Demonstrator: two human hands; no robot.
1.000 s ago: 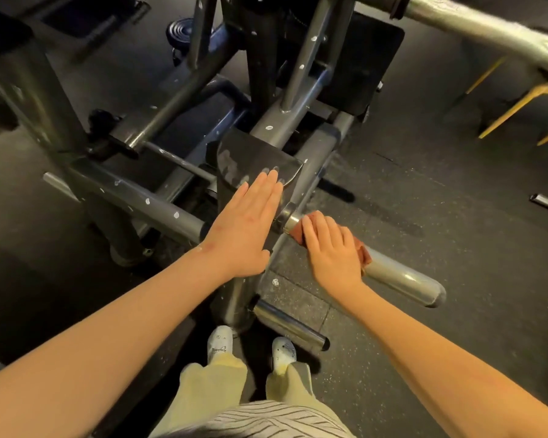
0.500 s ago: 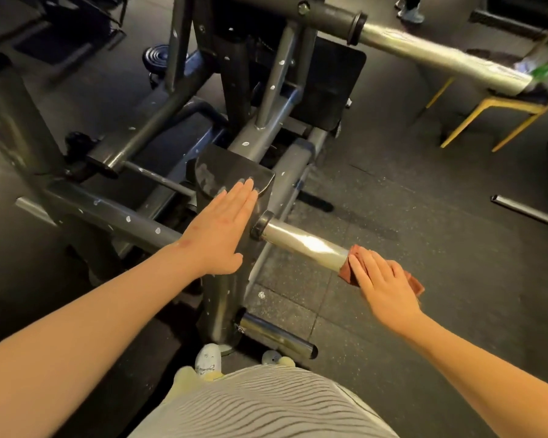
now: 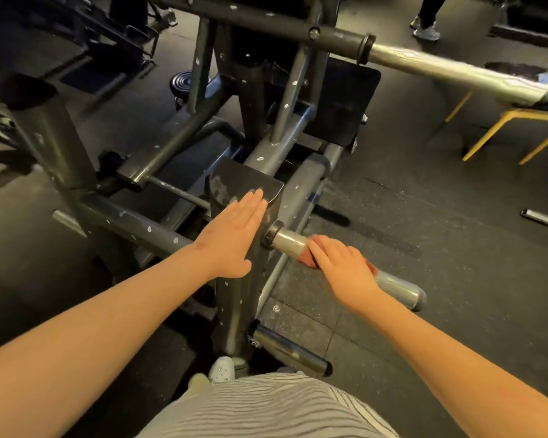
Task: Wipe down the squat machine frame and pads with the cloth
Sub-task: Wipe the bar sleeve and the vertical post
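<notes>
The grey squat machine frame [image 3: 234, 298] stands in front of me, its upright post topped by a dark cap [image 3: 234, 181]. My left hand [image 3: 234, 235] rests flat against the post's top, fingers straight and touching the cap. A chrome weight peg [image 3: 288, 240] sticks out to the right of the post. My right hand [image 3: 342, 268] lies over a reddish-brown cloth [image 3: 307, 257] wrapped on that peg, a little out from the collar. Its fingers point along the peg and the thumb is hidden underneath. The peg's bare end [image 3: 405, 292] shows beyond my hand.
A long chrome bar [image 3: 450, 69] crosses overhead at the upper right. A shorter peg [image 3: 291, 349] juts out low near my shoe [image 3: 222, 369]. A black back pad [image 3: 345, 99] sits behind the frame. Yellow chair legs [image 3: 500, 128] and another person's feet [image 3: 426, 30] are at the far right.
My right hand has slid the cloth from the peg's outer end back toward the post. My left hand has stayed flat on the post. My view has tilted up.
</notes>
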